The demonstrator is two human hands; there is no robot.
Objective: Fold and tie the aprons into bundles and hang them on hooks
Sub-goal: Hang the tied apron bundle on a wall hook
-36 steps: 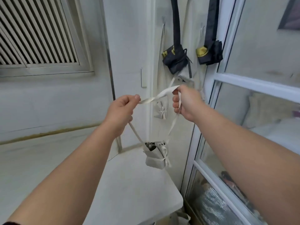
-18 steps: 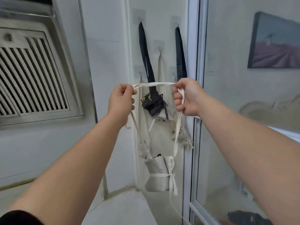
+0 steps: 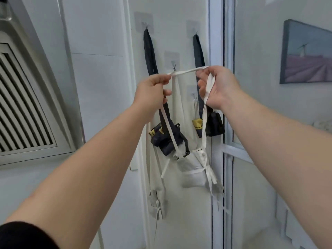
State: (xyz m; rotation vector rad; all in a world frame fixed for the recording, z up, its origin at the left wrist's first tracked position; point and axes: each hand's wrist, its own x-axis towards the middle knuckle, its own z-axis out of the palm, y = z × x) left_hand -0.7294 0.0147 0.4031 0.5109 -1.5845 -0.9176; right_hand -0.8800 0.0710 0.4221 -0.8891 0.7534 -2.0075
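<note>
Both hands are holding the white strap (image 3: 186, 71) of the pale apron bundle (image 3: 193, 170) up against the wall. Left hand (image 3: 152, 90) is pinching one end of the level stretch between thumb and curled fingers, and right hand (image 3: 217, 87) is curling its fingers round the other end. Strap is running nearly level between the two fists, and a leg is dropping from each fist down to the bundle. Bundle is hanging free below the hands, tied round the middle with a white tie, loose ends dangling at its right. Level stretch is sitting right in front of the middle hook (image 3: 173, 66); cannot tell if it is touching the hook or just short of it. Two dark bundles with yellow patches are hanging on dark straps: left dark bundle (image 3: 166, 141) from the upper left hook (image 3: 145, 25), right dark bundle (image 3: 214, 125) from the upper right hook (image 3: 195, 32). Held bundle is overlapping the left dark one from this angle. Another pale bundle (image 3: 158, 205) is hanging lower left on a long white strap. Louvred vent (image 3: 21, 108) is showing far left, and a framed picture (image 3: 307, 54) is hanging at right, past the white door frame (image 3: 216, 42).
</note>
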